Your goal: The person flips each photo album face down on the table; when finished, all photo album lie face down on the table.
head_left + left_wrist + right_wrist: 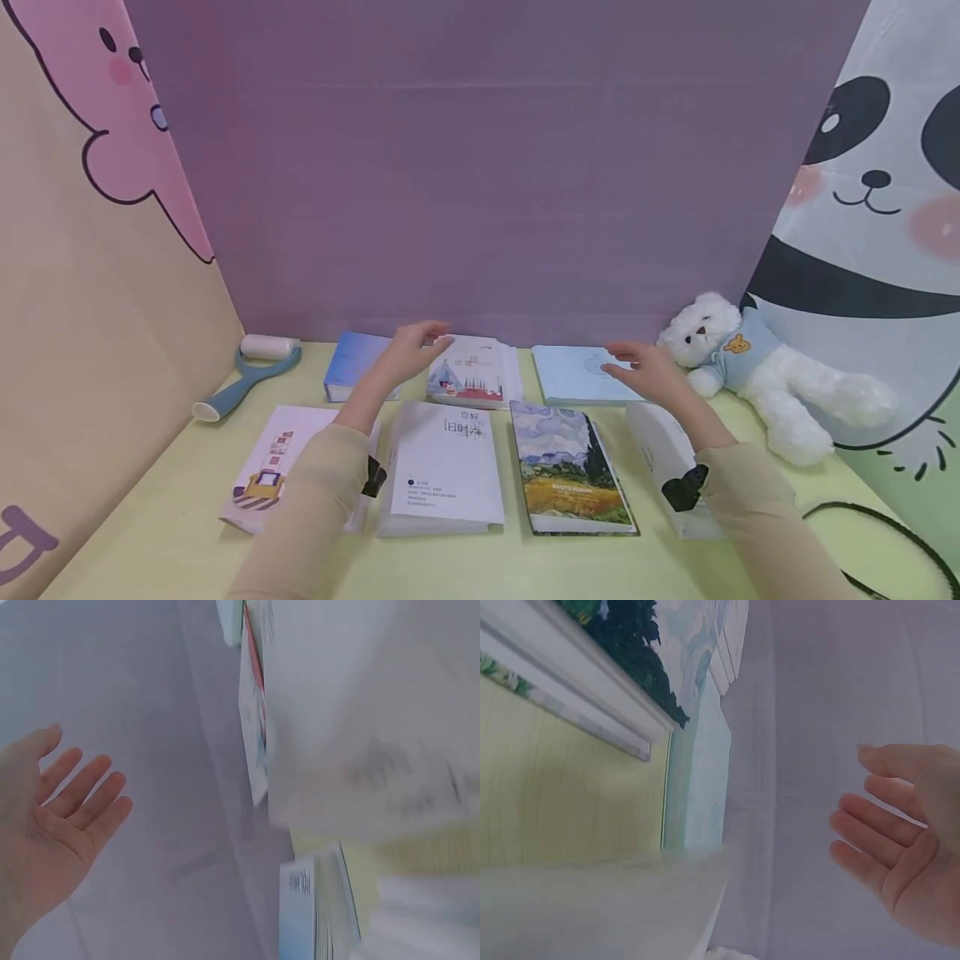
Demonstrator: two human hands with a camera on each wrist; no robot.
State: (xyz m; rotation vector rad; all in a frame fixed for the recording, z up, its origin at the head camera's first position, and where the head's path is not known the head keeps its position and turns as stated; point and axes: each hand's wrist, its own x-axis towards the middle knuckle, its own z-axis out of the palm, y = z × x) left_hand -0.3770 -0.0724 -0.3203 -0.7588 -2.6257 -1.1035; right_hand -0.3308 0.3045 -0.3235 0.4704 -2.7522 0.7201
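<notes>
My left hand (411,354) hovers with relaxed fingers near a white album with a tent picture (468,371) and a blue album (352,362). My right hand (651,373), fingers loosely bent, is over the right part of a light blue album (566,377). Both palms face inward, and neither holds anything. In front lie a white album with a yellow car picture (262,475), a white album with black characters (450,467) and a photo album with a landscape painting (572,475). The right forearm partly covers another white album (660,442).
A white plush bear (780,383) in a blue shirt leans at the right edge. At the back left lies a lint roller (251,379) with a blue handle. A black cable (892,517) curves at the front right. A purple cloth wall (487,183) stands behind the table.
</notes>
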